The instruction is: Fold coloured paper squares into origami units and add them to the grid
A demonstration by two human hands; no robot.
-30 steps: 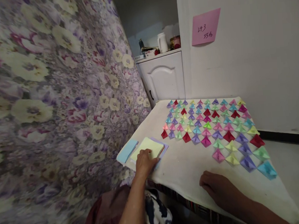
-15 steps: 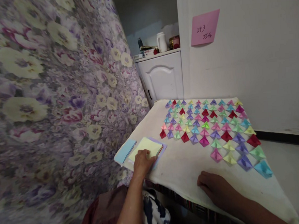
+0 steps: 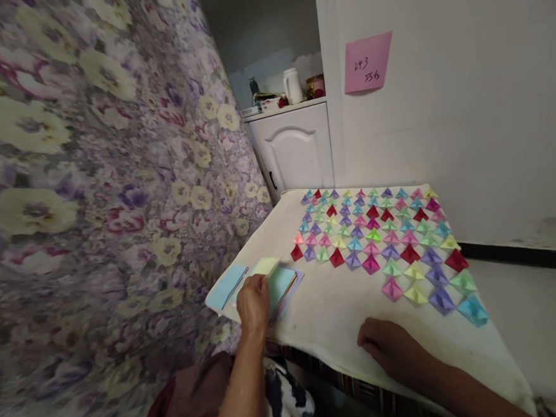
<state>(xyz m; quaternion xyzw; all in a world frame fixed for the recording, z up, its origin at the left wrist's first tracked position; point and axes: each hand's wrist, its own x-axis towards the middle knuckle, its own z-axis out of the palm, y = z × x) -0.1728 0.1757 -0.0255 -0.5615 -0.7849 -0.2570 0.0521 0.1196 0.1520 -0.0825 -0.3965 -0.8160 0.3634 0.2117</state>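
My left hand (image 3: pixel 253 302) pinches a yellow paper sheet (image 3: pixel 267 266) and lifts it off a stack of coloured paper squares (image 3: pixel 284 282), whose top sheet now shows blue. The stack lies at the near left corner of a white cloth-covered table (image 3: pixel 332 306). My right hand (image 3: pixel 387 348) rests palm down on the table's near edge, fingers loosely curled, holding nothing. Several small folded paper pyramids (image 3: pixel 380 242) in red, purple, green, blue, pink and yellow stand in rows across the far half of the table.
A light blue paper pad (image 3: pixel 225 286) lies left of the stack. A floral curtain (image 3: pixel 90 183) hangs close on the left. A white wall with a pink note (image 3: pixel 367 62) stands behind the table; a white cabinet (image 3: pixel 293 147) with a jug sits further back.
My left hand has closed on the yellow top sheet and raised it, uncovering a blue sheet beneath. The right hand has stayed on the table edge. The view has shifted slightly.
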